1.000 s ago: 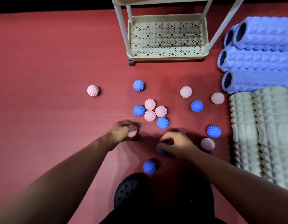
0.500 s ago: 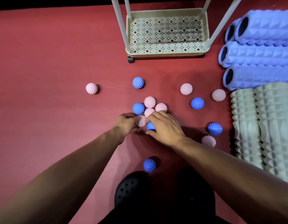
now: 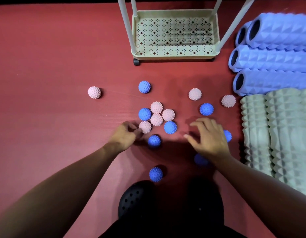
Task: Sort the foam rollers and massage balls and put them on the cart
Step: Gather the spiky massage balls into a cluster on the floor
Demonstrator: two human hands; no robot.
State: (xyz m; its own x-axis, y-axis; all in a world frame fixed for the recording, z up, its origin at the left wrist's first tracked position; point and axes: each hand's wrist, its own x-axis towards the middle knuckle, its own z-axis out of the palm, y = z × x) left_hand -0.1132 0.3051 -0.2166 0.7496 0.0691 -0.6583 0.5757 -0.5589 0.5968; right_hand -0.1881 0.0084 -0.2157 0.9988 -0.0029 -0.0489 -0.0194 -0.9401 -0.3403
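While the left hand (image 3: 125, 136) lies low on the red mat (image 3: 45, 66), its curled fingertips touch a pink ball (image 3: 145, 127) at the edge of the central cluster; whether they grip it cannot be told. Right hand (image 3: 209, 137) hovers with fingers spread apart, holding nothing, partly covering two blue balls (image 3: 201, 159). Other spiky balls lie scattered on the mat. Blue rollers (image 3: 272, 57) and grey-green rollers (image 3: 277, 131) lie at right. Cart (image 3: 174, 55) stands beyond, bottom tray bare.
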